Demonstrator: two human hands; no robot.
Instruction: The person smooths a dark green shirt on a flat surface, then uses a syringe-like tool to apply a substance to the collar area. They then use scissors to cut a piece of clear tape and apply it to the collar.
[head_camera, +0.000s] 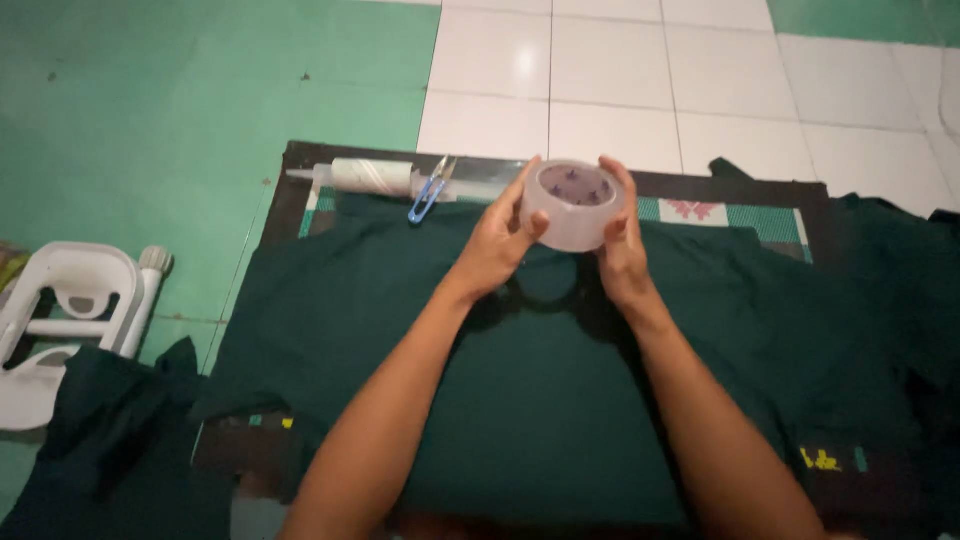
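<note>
A roll of clear packing tape (574, 205) is held up between both hands above a dark green garment (540, 400) spread on the worktop. The left hand (497, 247) and right hand (624, 250) clasp its sides with curled fingers (527, 183), forearms stretched forward. Blue thread snips (428, 193) lie beyond.

The scene is dim, with a greenish cast. Light comes from overhead, and a soft glare patch shows on the white floor tiles (524, 62). The dark green cloth (560, 400) swallows detail, and shadow pools under the tape roll (573, 205). Focus is soft throughout, murkier at the lower corners.
</note>
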